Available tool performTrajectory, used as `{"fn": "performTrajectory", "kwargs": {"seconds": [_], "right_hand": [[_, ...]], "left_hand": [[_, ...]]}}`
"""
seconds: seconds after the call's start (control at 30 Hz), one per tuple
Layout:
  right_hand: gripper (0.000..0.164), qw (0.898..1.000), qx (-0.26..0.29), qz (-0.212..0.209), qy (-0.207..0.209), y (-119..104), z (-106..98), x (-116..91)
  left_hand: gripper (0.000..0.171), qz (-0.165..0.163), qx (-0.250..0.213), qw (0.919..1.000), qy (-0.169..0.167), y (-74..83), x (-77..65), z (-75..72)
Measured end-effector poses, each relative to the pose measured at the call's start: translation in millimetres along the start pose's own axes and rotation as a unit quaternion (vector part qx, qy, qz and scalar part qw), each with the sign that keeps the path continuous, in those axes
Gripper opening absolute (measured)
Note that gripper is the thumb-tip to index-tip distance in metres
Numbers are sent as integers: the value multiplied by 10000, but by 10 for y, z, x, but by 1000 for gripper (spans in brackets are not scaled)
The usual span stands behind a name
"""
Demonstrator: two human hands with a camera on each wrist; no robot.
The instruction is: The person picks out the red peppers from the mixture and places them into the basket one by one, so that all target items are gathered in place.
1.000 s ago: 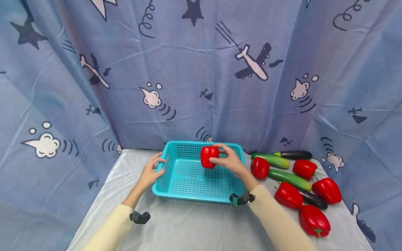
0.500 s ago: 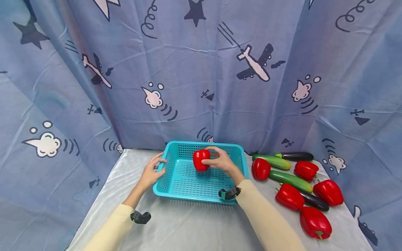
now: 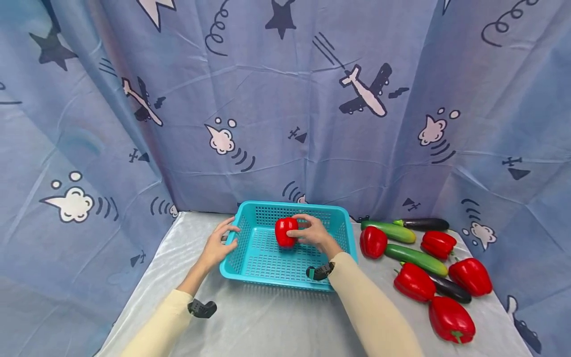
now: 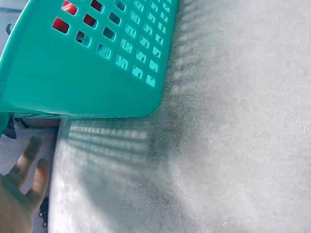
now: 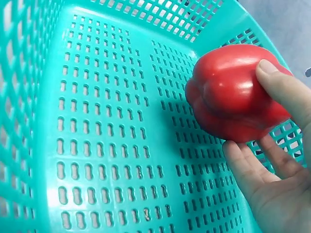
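Observation:
A red bell pepper (image 3: 285, 232) is gripped by my right hand (image 3: 313, 232) inside the turquoise plastic basket (image 3: 285, 283). In the right wrist view the thumb lies on one side of the pepper (image 5: 233, 92) and the fingers of the hand (image 5: 277, 194) on the other, over the slotted floor. At the basket's left rim is my left hand (image 3: 217, 245), its fingers spread and holding nothing. The left wrist view shows this hand (image 4: 19, 199) beside the basket's outer wall (image 4: 77, 87); whether it touches the rim I cannot tell.
Right of the basket lie several red bell peppers (image 3: 415, 282), a green cucumber (image 3: 417, 259), another cucumber (image 3: 390, 231) behind it, and two eggplants, one at the back (image 3: 426, 224) and one (image 3: 451, 289) partly covered. A patterned blue curtain (image 3: 267, 124) hangs behind the table (image 3: 250, 322).
My right hand has carried the bell pepper leftward and then lower in the basket. The left hand has stayed at the left rim. The view has shifted slightly.

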State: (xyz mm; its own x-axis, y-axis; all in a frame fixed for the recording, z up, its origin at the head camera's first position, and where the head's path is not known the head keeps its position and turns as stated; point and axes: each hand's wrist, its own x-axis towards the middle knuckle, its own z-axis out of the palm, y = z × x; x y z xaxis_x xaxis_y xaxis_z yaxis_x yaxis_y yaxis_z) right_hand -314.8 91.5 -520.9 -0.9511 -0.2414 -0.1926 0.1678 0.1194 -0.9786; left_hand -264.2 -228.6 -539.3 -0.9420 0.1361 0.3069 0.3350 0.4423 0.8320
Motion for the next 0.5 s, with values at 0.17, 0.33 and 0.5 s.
{"fn": "performTrajectory", "kwargs": {"seconds": [0.17,0.33,0.5], "right_hand": [[62,9999,-67,138,43,25,41,40],[61,9997,-132,208,13,48,101,71],[62,9995,-37,319,-15,59,161,108]], "left_hand": [[28,-1,42,10000,-23,30,-2,3],[29,25,60,10000,-29,36,1,12],[28,48,128,9999,-10,23,9,12]]}}
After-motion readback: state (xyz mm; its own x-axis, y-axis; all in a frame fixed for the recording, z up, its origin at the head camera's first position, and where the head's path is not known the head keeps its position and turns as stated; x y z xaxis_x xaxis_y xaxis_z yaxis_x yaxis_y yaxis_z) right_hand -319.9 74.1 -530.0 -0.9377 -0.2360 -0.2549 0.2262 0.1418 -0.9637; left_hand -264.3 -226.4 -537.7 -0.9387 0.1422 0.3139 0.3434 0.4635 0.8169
